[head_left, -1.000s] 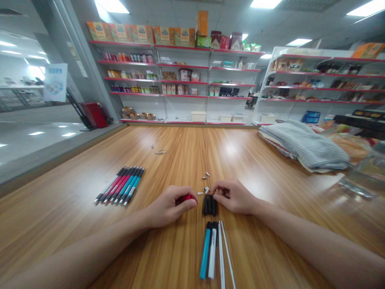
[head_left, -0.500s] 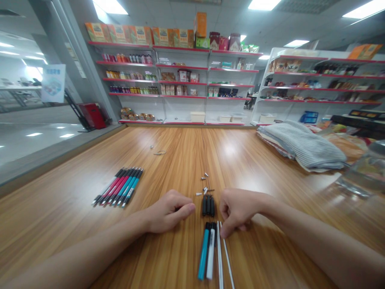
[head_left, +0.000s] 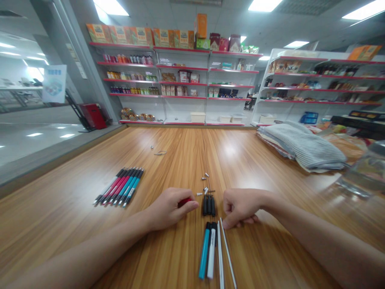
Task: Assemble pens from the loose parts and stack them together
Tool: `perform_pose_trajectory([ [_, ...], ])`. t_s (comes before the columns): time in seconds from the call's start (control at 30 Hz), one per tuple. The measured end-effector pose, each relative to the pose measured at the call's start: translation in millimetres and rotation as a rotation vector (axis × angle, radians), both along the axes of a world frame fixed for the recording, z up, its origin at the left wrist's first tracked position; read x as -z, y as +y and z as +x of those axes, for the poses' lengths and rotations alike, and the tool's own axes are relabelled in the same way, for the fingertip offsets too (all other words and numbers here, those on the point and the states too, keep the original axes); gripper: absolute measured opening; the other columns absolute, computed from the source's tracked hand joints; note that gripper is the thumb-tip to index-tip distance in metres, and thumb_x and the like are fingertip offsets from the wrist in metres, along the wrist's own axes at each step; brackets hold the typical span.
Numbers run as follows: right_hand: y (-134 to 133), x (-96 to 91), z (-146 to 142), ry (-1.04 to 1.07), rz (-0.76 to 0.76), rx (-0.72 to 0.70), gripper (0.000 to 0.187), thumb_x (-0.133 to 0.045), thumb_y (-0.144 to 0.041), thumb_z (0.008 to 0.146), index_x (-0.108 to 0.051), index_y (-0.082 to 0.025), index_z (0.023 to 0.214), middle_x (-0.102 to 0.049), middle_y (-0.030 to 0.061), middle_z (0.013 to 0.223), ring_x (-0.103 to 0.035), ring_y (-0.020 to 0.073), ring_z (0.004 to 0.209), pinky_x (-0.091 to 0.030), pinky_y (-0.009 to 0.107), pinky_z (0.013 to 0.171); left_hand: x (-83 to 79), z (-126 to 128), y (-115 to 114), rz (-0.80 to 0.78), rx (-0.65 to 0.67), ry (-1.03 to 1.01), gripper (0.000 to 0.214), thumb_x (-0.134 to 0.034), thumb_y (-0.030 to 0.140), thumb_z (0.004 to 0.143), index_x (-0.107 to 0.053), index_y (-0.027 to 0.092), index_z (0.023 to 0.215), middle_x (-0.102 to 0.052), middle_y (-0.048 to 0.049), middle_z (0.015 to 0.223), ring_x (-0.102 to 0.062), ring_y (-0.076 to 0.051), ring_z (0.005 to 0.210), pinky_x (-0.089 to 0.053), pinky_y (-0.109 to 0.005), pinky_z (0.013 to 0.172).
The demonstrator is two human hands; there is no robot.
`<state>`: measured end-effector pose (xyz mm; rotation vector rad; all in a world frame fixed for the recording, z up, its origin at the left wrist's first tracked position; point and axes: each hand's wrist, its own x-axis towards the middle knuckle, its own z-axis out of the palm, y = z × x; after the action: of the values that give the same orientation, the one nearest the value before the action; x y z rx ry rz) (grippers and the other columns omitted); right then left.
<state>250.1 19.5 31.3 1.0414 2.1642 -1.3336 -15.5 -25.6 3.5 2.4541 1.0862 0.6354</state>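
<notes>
My left hand (head_left: 173, 208) rests on the table with fingers curled round a small red piece (head_left: 184, 201), most of it hidden in the grip; it looks like part of a pen. My right hand (head_left: 242, 206) is closed, its thumb and finger at the upper end of a slim white pen refill (head_left: 229, 257). More white refills (head_left: 220, 257) lie alongside. Left of them are a teal pen barrel (head_left: 204, 253) and a white pen barrel (head_left: 211, 253), both with black ends. Three black pen grips (head_left: 209, 205) stand in a row between my hands. Small metal tips (head_left: 203, 179) and a white bit (head_left: 199, 194) lie beyond.
Several whole pens (head_left: 120, 186) in black, red and teal lie in a row at left. A thin loop (head_left: 160, 153) is farther back. Folded striped cloth (head_left: 303, 144) and a clear container (head_left: 365, 170) occupy the right. Stocked shelves (head_left: 180, 96) stand behind the table.
Red now shows inside my left hand, which has shifted slightly right. My right hand has moved a little away from me, and the outermost refill's top end has shifted the same way.
</notes>
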Motion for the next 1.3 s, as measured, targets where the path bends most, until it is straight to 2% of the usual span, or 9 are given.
perform_pose_trajectory([
  [0.1,0,1.2,2,0.076,0.065,0.056,0.039,-0.063,-0.051,0.074,-0.059,-0.014,0.065,-0.053,-0.0039,0.05,-0.046,0.0061,0.036,-0.036,0.015,0.031,0.2,2,1,0.073,-0.117,0.028,0.027,-0.052,0.043,0.088,-0.059,0.019,0.098,-0.058,0.0001,0.08,-0.052,-0.012,0.07,-0.038,-0.023,0.065],
  [0.23,1,0.1,3,0.113,0.057,0.041,0.04,-0.065,-0.052,0.073,-0.059,-0.013,0.065,-0.052,-0.0039,0.051,-0.045,0.0061,0.036,-0.035,0.015,0.03,-0.9,7,1,0.145,-0.171,0.145,0.036,-0.049,0.039,0.089,-0.051,0.026,0.123,-0.057,-0.0031,0.101,-0.057,-0.015,0.082,-0.042,-0.026,0.073],
  [0.3,2,-1.1,3,0.095,0.047,0.019,0.042,-0.066,-0.054,0.071,-0.06,-0.013,0.067,-0.053,-0.0036,0.052,-0.045,0.0058,0.036,-0.035,0.015,0.031,-0.5,10,1,0.159,-0.192,0.206,0.033,-0.046,0.04,0.09,-0.053,0.029,0.121,-0.056,-0.0029,0.102,-0.058,-0.016,0.082,-0.043,-0.027,0.072],
  [0.4,3,-0.8,3,0.103,0.032,0.014,0.042,-0.067,-0.054,0.071,-0.061,-0.012,0.067,-0.053,-0.0037,0.051,-0.045,0.0057,0.036,-0.035,0.015,0.031,1.3,13,2,0.166,-0.233,0.228,0.025,-0.044,0.042,0.092,-0.061,0.028,0.104,-0.056,-0.0014,0.098,-0.058,-0.014,0.079,-0.042,-0.026,0.069],
  [0.53,2,8.6,3,0.243,0.048,0.063,0.038,-0.066,-0.048,0.074,-0.055,-0.013,0.062,-0.048,-0.0053,0.046,-0.041,0.0055,0.033,-0.028,0.015,0.029,3.4,14,5,0.174,-0.242,0.186,0.023,-0.043,0.035,0.093,-0.063,0.024,0.091,-0.058,-0.0009,0.089,-0.057,-0.013,0.077,-0.04,-0.024,0.067],
  [0.67,1,24.5,-1,0.581,0.203,0.311,0.042,-0.057,-0.05,0.082,-0.042,-0.017,0.06,-0.033,-0.0097,0.04,-0.033,0.0043,0.032,-0.021,0.016,0.032,3.1,14,3,0.188,-0.224,0.155,0.024,-0.043,0.035,0.093,-0.061,0.024,0.102,-0.06,-0.002,0.092,-0.057,-0.014,0.077,-0.042,-0.024,0.067],
  [0.8,3,33.6,-10,0.76,0.399,0.351,0.046,-0.059,-0.047,0.082,-0.036,-0.017,0.055,-0.028,-0.0082,0.048,-0.028,0.0037,0.043,-0.019,0.019,0.041,3.2,15,1,0.218,-0.173,0.195,0.029,-0.042,0.04,0.094,-0.06,0.029,0.113,-0.057,-0.0021,0.091,-0.058,-0.014,0.077,-0.042,-0.024,0.068],
  [1.1,3,36.0,-12,0.797,0.523,0.33,0.047,-0.057,-0.046,0.083,-0.035,-0.017,0.053,-0.026,-0.007,0.053,-0.025,0.0052,0.048,-0.018,0.022,0.046,5.0,12,0,0.239,-0.141,0.215,0.026,-0.041,0.029,0.094,-0.061,0.027,0.109,-0.056,-0.0028,0.093,-0.057,-0.013,0.077,-0.042,-0.024,0.067],
  [1.3,2,35.3,-13,0.772,0.533,0.327,0.046,-0.057,-0.047,0.083,-0.037,-0.016,0.054,-0.029,-0.0061,0.053,-0.028,0.0058,0.05,-0.02,0.021,0.047,2.4,14,-3,0.261,-0.035,0.22,0.028,-0.041,0.032,0.094,-0.059,0.027,0.114,-0.056,-0.0041,0.093,-0.056,-0.013,0.076,-0.043,-0.025,0.066],
])
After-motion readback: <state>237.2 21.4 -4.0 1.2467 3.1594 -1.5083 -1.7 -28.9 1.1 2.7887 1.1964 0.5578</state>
